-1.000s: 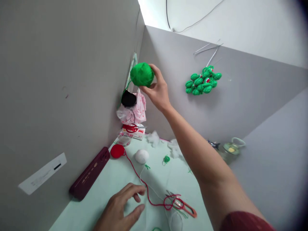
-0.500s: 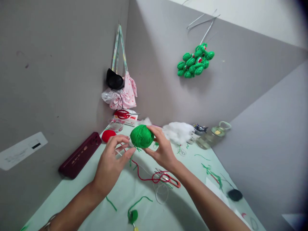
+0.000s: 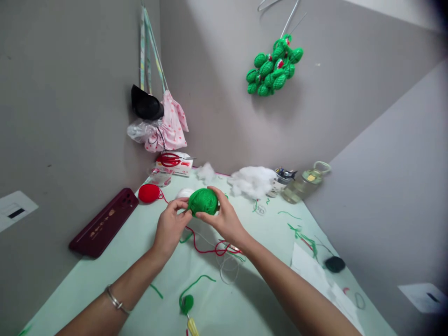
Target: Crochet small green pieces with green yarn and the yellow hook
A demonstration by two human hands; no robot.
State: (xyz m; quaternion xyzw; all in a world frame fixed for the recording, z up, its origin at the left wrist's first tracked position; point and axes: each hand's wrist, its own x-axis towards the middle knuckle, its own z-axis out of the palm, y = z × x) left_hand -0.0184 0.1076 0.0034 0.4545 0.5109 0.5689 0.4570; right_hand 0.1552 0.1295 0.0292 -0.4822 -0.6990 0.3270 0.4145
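A green ball of yarn [image 3: 203, 202] is held above the table between both hands. My right hand [image 3: 226, 217] grips it from the right, with fingers on top and thumb below. At its left end, my left hand [image 3: 172, 224] pinches with thumb and fingertips touching the ball. Behind the ball, a white ball of yarn [image 3: 185, 192] is partly hidden. Red yarn [image 3: 205, 252] trails over the table beneath my hands. Nearer me lies a small green crocheted piece [image 3: 186, 304] with a yarn tail and a yellow-handled tool [image 3: 192, 325], probably a crochet hook.
A red yarn ball [image 3: 149, 193] and a maroon phone [image 3: 105, 224] are at left. Red scissors [image 3: 170, 160] rest at the back. White stuffing [image 3: 252, 181] and a bottle [image 3: 304, 184] stand back right. Green crocheted pieces [image 3: 273, 70] hang on the wall.
My left hand has moved in from beside the green yarn ball and now touches it. The whole view has shifted, and the ball sits slightly lower and tilted.
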